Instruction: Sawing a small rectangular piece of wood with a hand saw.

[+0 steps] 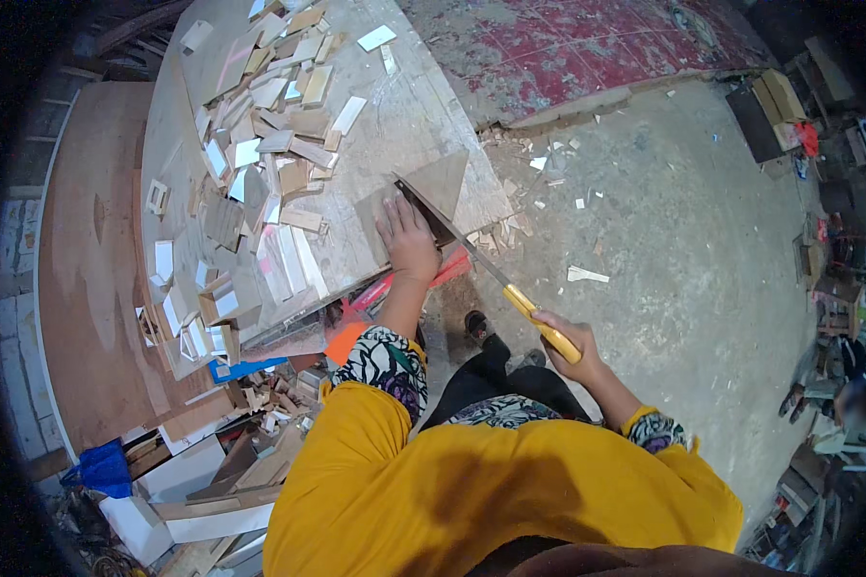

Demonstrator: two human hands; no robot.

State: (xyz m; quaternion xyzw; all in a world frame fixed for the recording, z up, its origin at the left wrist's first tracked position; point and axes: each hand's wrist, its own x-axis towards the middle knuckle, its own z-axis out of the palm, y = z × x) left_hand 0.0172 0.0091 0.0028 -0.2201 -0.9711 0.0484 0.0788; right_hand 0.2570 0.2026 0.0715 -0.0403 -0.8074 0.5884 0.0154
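Observation:
My right hand (577, 344) is closed around the yellow handle of a handsaw (522, 300). Its long thin blade slants up and left across a flat greyish-brown board (448, 180) at the table's near right corner. Close to the blade's left side, my left hand (410, 240) lies flat on the board with its fingers stretched out, gripping nothing. A dark strip shows between that hand and the blade; whether it is a gap or shadow I cannot tell.
Many small wood offcuts (303, 125) are heaped on the worktable (394, 115). A large brown panel (91, 250) stands left of it. More scrap wood (216, 481) lies below. Chips (587, 275) litter the concrete floor (683, 250); another person (852, 399) is at the far right.

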